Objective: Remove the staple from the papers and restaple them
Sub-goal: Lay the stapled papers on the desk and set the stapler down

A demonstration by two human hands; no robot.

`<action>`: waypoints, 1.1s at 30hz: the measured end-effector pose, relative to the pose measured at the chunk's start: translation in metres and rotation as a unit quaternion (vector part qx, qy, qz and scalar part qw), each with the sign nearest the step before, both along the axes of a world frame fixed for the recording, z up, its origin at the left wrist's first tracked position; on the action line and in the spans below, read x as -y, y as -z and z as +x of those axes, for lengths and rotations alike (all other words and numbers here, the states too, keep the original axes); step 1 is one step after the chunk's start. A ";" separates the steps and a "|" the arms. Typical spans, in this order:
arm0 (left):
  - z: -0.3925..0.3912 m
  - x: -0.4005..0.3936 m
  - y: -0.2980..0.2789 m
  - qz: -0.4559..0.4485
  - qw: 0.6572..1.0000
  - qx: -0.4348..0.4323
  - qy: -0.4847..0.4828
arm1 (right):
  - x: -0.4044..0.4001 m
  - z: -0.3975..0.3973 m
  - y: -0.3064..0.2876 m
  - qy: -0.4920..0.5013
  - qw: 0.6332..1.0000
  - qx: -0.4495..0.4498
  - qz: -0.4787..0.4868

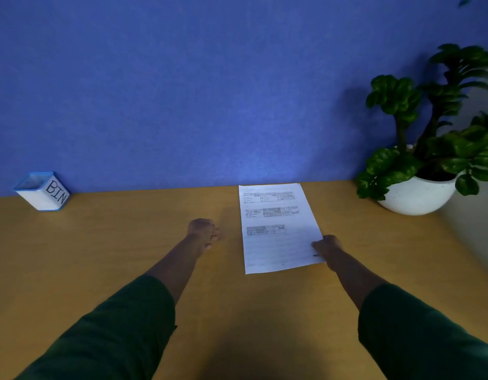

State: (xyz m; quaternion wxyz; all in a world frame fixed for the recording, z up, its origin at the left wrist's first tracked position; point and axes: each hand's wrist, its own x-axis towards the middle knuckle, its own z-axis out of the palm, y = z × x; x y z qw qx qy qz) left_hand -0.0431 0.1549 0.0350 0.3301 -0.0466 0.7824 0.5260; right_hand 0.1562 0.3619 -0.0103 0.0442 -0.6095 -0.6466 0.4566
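The white printed papers (275,229) lie flat on the wooden desk (127,242), right of centre, their far edge near the blue wall. My right hand (326,246) grips their near right corner, thumb on top of the sheet. A small dark mark shows on the paper just below that thumb. My left hand (203,231) hovers over bare desk a little left of the papers, fingers curled into a loose fist with nothing seen in it. No stapler or staple remover is in view.
A small white and blue box marked BIN (42,192) stands at the far left against the blue wall. A leafy plant in a white bowl pot (418,193) fills the far right corner.
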 end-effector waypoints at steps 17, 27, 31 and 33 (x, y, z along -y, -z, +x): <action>0.002 0.005 -0.002 -0.010 1.000 -0.004 -0.007 | -0.009 0.001 -0.003 -0.044 0.981 0.112 0.152; 0.011 -0.002 0.007 -0.024 1.000 0.002 0.010 | -0.012 0.069 -0.027 -0.187 0.934 0.279 0.123; 0.018 -0.012 0.007 -0.033 0.999 -0.004 0.023 | -0.006 0.084 -0.027 -0.201 0.916 0.336 0.090; 0.021 -0.016 0.006 -0.033 0.999 -0.001 0.027 | -0.004 0.090 -0.024 -0.196 0.917 0.341 0.068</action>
